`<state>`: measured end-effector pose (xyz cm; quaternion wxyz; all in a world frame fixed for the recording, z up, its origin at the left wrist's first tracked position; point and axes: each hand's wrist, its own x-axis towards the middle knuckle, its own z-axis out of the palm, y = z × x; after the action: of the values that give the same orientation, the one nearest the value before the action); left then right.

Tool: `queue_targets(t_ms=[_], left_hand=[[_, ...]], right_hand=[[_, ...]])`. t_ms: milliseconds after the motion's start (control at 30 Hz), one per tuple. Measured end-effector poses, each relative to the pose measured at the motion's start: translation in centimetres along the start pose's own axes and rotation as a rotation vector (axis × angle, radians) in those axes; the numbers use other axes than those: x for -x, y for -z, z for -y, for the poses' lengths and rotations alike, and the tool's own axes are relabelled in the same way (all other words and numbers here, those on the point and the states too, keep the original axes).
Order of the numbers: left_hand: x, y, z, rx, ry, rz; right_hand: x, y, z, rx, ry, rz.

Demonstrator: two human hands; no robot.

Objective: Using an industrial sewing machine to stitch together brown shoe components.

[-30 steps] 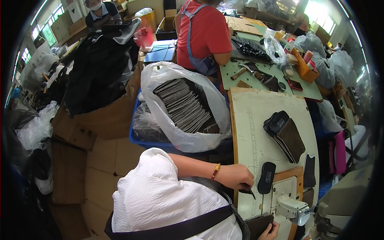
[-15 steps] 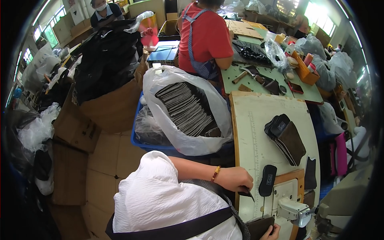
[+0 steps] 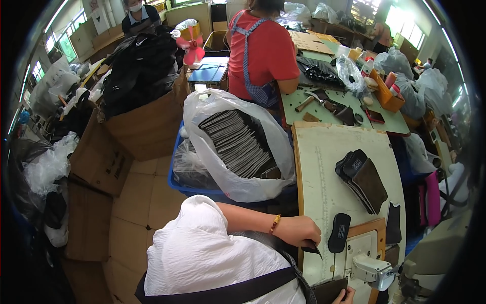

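My left hand (image 3: 301, 232), with a bracelet at the wrist, is closed on a small dark thing with a pointed tip (image 3: 312, 249) over the left edge of the sewing machine table. Its kind is too hidden to tell. Low in the view, my right hand (image 3: 345, 296) grips a dark brown flat piece (image 3: 329, 290), partly cut off by the lower edge. Just right of my left hand lies a black padded piece (image 3: 339, 232) with a small pale label. The white sewing machine head (image 3: 373, 269) stands beside my right hand.
Farther up the table (image 3: 316, 137) rests a stack of brown and black pieces (image 3: 362, 181). To the left, a blue crate (image 3: 177, 183) holds a plastic bag (image 3: 200, 121) full of stacked dark pieces (image 3: 237, 144). A co-worker in red (image 3: 260, 55) is at the green table (image 3: 293, 114) ahead.
The whole view has shifted slightly. Both hands stay almost in place, still holding the same things.
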<state>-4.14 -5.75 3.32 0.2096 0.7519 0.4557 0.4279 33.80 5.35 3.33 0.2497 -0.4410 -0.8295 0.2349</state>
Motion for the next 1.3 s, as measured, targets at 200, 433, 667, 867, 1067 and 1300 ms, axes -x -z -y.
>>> queue_targets(t_ms=[200, 433, 667, 867, 1067, 1300], left_hand=[[-0.3, 0.1, -0.3, -0.017, -0.012, 0.012], [-0.2, 0.4, -0.7, -0.016, -0.009, 0.015], [-1.4, 0.4, -1.5, -0.027, -0.109, 0.038], [-4.9, 1.3, -4.1, 0.012, -0.371, -0.005], [-10.8, 2.5, -6.8, -0.015, -0.762, -0.026], [-15.8, 3.0, -8.0, -0.133, -1.108, -0.122]], right_hand=[[0.0, 0.0, -0.4, 0.0, -0.024, 0.033], [-0.1, 0.3, -0.4, 0.029, -0.025, 0.053], [-0.1, 0.9, 1.2, 0.046, 0.062, -0.022], [0.0, 2.4, 2.7, 0.13, 0.087, -0.119], [0.4, 3.6, 4.5, 0.126, 0.241, -0.309], [-0.4, 6.6, 10.9, 0.176, 0.284, -0.344]])
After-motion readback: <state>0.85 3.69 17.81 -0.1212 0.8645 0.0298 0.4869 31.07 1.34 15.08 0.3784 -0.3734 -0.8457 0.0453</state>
